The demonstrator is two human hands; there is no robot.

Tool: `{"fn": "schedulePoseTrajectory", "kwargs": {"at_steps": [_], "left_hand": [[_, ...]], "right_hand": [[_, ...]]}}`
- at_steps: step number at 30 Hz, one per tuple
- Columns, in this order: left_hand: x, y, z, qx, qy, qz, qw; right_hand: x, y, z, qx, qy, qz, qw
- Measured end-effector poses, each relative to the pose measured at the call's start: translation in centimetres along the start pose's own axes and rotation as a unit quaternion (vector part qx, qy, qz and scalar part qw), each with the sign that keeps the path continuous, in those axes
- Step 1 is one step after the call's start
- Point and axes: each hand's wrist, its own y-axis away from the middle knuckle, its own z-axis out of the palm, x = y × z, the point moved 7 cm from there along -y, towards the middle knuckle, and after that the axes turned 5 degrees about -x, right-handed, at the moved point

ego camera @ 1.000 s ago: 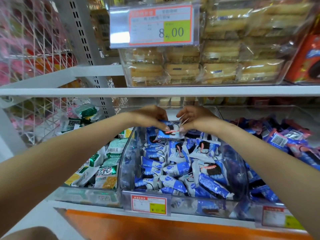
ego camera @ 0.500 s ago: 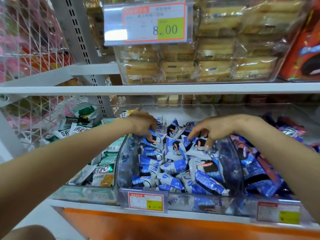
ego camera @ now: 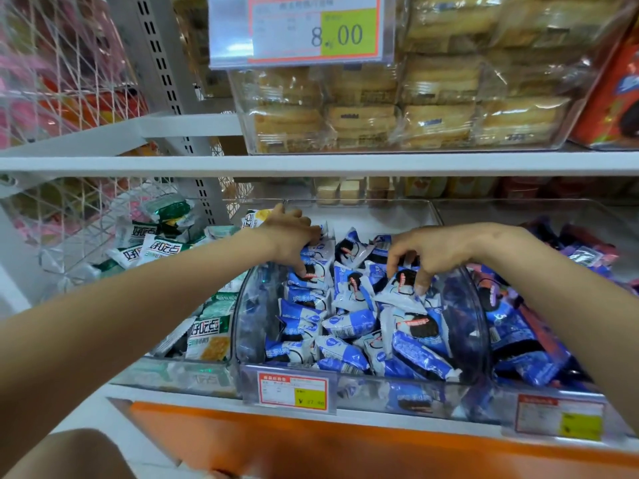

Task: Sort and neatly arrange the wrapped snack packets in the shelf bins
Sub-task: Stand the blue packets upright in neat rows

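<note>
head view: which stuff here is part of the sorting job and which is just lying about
Job: left hand and right hand, both gripping blue packets in the clear middle bin; green packets, untouched.
Lying about: wrapped cakes above, 8.00 price tag, red box.

I see a white metal shelf board (ego camera: 345, 164) above, a grey slotted upright post (ego camera: 160, 81) left, an orange base panel (ego camera: 311, 444) below.
</note>
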Motion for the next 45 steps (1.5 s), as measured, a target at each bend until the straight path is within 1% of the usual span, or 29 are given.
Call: {"fn": "schedulePoseTrajectory", "kwargs": {"at_steps": [6,9,12,14,16,19,22,24,27,29,30,32,33,34,36,37,38,39,40,41,43,45], "left_hand": [[-0.9,0.2,-0.4,-0.027,-0.002,-0.019,0.999],[-0.4,0.4,-0.3,0.005,-0.013,-0.021,1.000],[0.4,0.7,-0.1,0.048,-0.001,0.001,0.999],[0.6,1.0,0.1,0.055,0.023,0.024,0.998],[0.6,1.1,0.4,0.042,0.050,0.034,0.997],[0.5,1.1,0.4,0.022,0.066,0.030,0.997],[0.1,1.0,0.1,0.030,0.039,0.009,0.999],[0.1,0.9,0.0,0.041,0.026,-0.002,0.999],[0.3,0.9,0.1,0.045,0.028,-0.005,0.999],[0.1,0.9,0.1,0.036,0.045,0.001,0.998],[-0.2,1.1,-0.2,0.038,0.065,0.008,0.997],[-0.9,1.7,-1.8,0.086,0.161,0.013,0.983],[-1.2,2.2,-2.7,0.110,0.234,0.010,0.966],[-1.3,2.6,-3.3,0.114,0.312,0.015,0.943],[-0.2,3.2,-3.6,0.074,0.443,0.065,0.891],[0.6,3.4,-3.5,0.051,0.472,0.088,0.876],[1.0,3.5,-3.1,0.038,0.483,0.097,0.870],[1.0,3.6,-2.9,0.042,0.479,0.092,0.872],[0.5,3.6,-2.8,0.052,0.461,0.080,0.882],[-0.1,3.6,-2.7,0.063,0.425,0.065,0.901],[-1.1,4.0,-2.3,0.053,0.338,0.040,0.939],[-1.3,4.3,-1.3,0.027,0.268,0.027,0.963]], "right_hand": [[0.1,0.3,-0.2,0.003,-0.025,0.004,1.000],[0.0,0.4,-0.3,0.002,-0.034,0.008,0.999],[-0.2,0.4,-0.5,0.011,-0.035,0.018,0.999],[-0.1,0.5,-0.8,0.026,-0.042,0.027,0.998],[-0.1,0.5,-1.0,0.036,-0.057,0.028,0.997],[-0.3,0.3,-1.1,0.056,-0.067,0.011,0.996],[-0.6,-0.2,-1.7,0.092,-0.060,-0.011,0.994],[-0.8,-0.4,-1.9,0.105,-0.095,-0.029,0.989],[-1.3,-0.7,-1.7,0.094,-0.180,-0.063,0.977],[-1.9,-0.8,-1.6,0.089,-0.188,-0.077,0.975],[-2.1,-1.0,-1.6,0.092,-0.178,-0.081,0.976],[-2.4,-1.3,-1.7,0.110,-0.151,-0.078,0.979],[-2.5,-1.4,-1.7,0.124,-0.150,-0.071,0.978],[-2.6,-1.5,-1.8,0.143,-0.157,-0.066,0.975],[-3.2,-1.7,-2.2,0.195,-0.175,-0.070,0.963],[-3.5,-1.7,-2.3,0.218,-0.186,-0.077,0.955],[-3.7,-1.8,-2.5,0.232,-0.203,-0.085,0.947],[-3.8,-1.9,-2.5,0.235,-0.222,-0.091,0.942],[-3.8,-2.0,-2.4,0.232,-0.237,-0.093,0.939],[-3.6,-2.2,-2.3,0.227,-0.242,-0.089,0.939],[-2.9,-2.6,-1.8,0.211,-0.201,-0.065,0.954],[-2.8,-3.3,-0.5,0.170,-0.138,-0.052,0.974]]}}
